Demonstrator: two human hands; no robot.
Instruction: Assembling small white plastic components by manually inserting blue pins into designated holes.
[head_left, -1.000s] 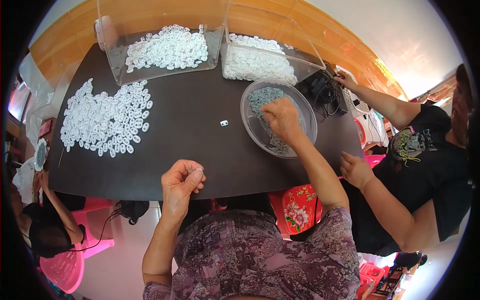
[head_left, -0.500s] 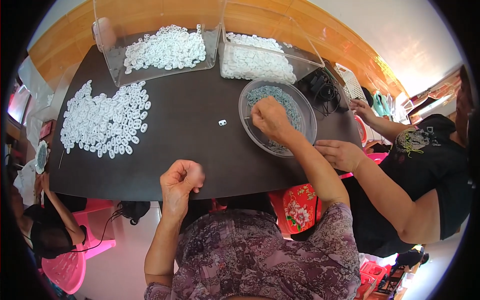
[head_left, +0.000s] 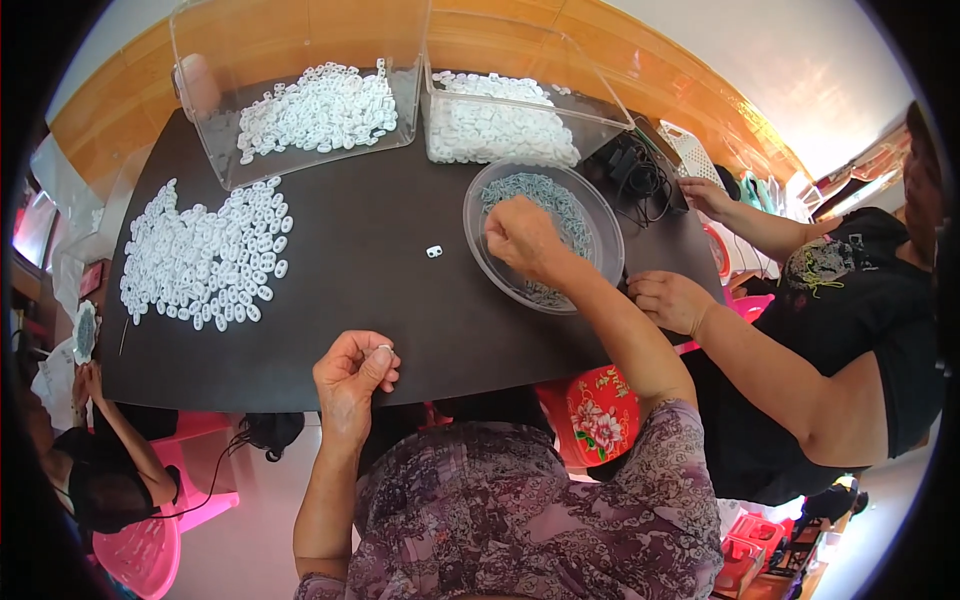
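My left hand [head_left: 352,378] is closed near the table's front edge, its thumb and forefinger pinching a small white piece [head_left: 385,348] whose edge just shows. Over the round clear tub [head_left: 610,268] hangs my right hand [head_left: 525,238], fingers curled together; whatever they hold is hidden. Many small thin grey-green parts [head_left: 567,208] lie in the tub. Between my hands, a single white two-holed plastic piece [head_left: 434,252] rests on the dark table. To the left spreads a large heap of similar white oval pieces [head_left: 205,255].
Two clear boxes, the left [head_left: 409,115] and the right [head_left: 600,113], hold more white pieces at the back. Black cables with an adapter [head_left: 640,178] lie right of them. A co-worker's hand [head_left: 670,302] is at the table's right edge; another person [head_left: 100,465] sits at the left.
The view has shifted slightly. A white edge now shows at my left thumb, which was blurred before. My right hand stays over the tub. The co-worker's nearer hand has curled its fingers.
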